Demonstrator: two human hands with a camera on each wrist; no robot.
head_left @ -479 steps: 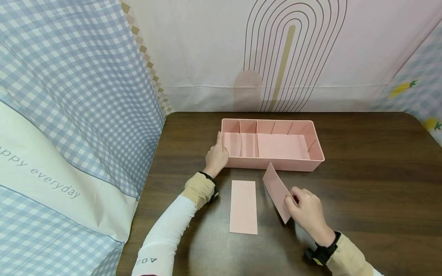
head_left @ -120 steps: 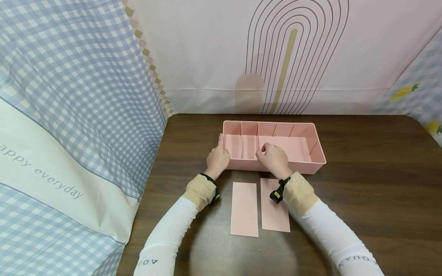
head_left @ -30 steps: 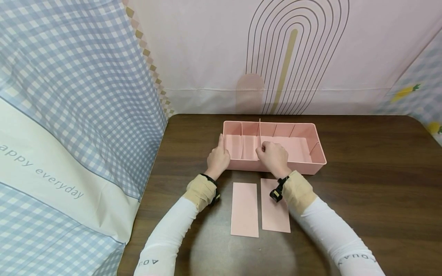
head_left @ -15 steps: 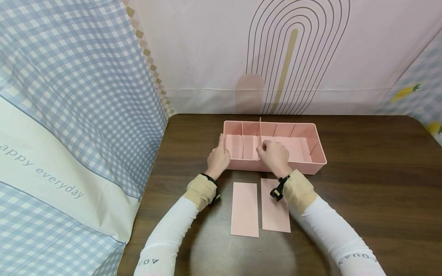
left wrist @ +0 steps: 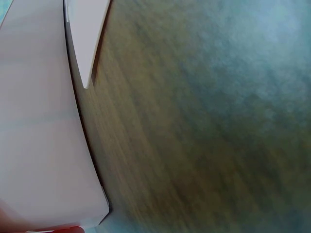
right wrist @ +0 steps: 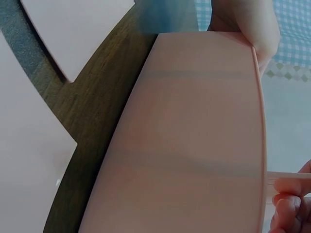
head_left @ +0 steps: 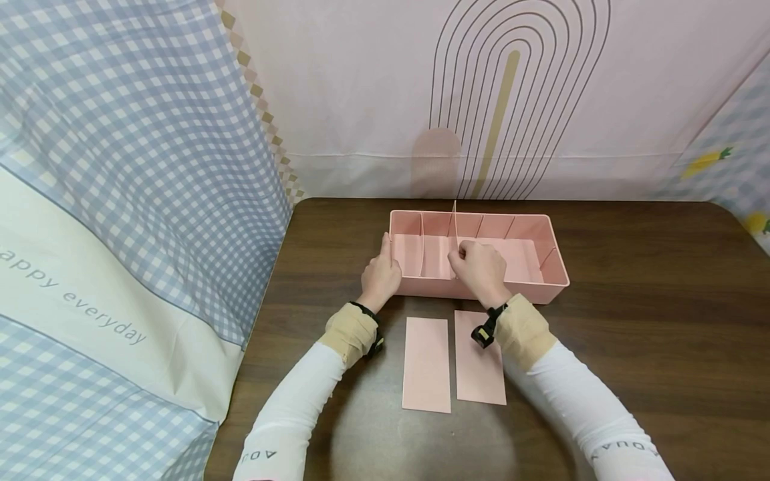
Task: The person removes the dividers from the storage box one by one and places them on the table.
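In the head view a long pink organizer box [head_left: 514, 291] lies across the table. My left hand [head_left: 380, 275] holds its left end, index finger along the outer wall. In the right wrist view part of that hand comes over the rim; most fingers are hidden. My right hand [head_left: 481, 270] pinches a thin pink divider [head_left: 455, 217] inside the box. The divider's far end sticks up above the back rim. Another divider [head_left: 422, 244] stands upright in the box, farther left. Two loose pink dividers lie flat in front: a left one [head_left: 426, 366] and a right one [head_left: 479, 384], partly under my right wrist.
The brown wooden table [head_left: 650, 321] extends on both sides of the box. A white curtain [head_left: 361, 100] hangs behind it and a blue checked cloth [head_left: 150, 133] at the left. Black wrist cameras sit on both wrists.
Since 16 seconds ago a second divider has been laid on the table. My right hand has taken hold of another divider, whose far end has risen above the rim. My left hand stays put.
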